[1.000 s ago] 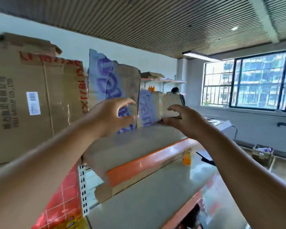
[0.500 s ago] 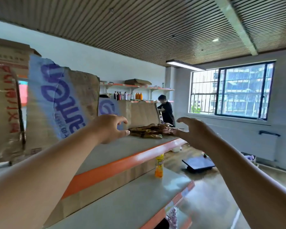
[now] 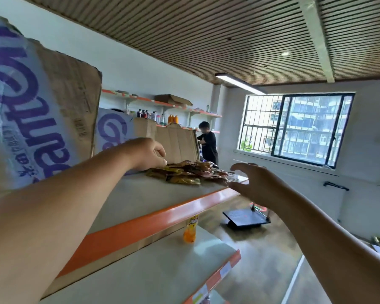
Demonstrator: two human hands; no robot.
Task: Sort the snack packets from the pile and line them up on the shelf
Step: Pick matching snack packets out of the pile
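A pile of brown and gold snack packets (image 3: 189, 173) lies on the grey top shelf (image 3: 140, 200), near its far end. My left hand (image 3: 148, 154) hovers at the pile's left edge, fingers curled with the fingertips just touching the nearest packets; whether it grips one is hidden. My right hand (image 3: 253, 183) is off the shelf's orange front edge, to the right of the pile, fingers spread and holding nothing.
Cardboard boxes with purple print (image 3: 37, 119) stand along the shelf's back. A lower shelf (image 3: 162, 270) holds an orange bottle (image 3: 190, 230). A person in black (image 3: 208, 143) stands at the far wall shelves. A black platform cart (image 3: 246, 218) sits on the floor.
The view swung right and closer to the pile. Both hands reached forward: the left now meets the pile's edge, the right sits lower beside the shelf's front edge.
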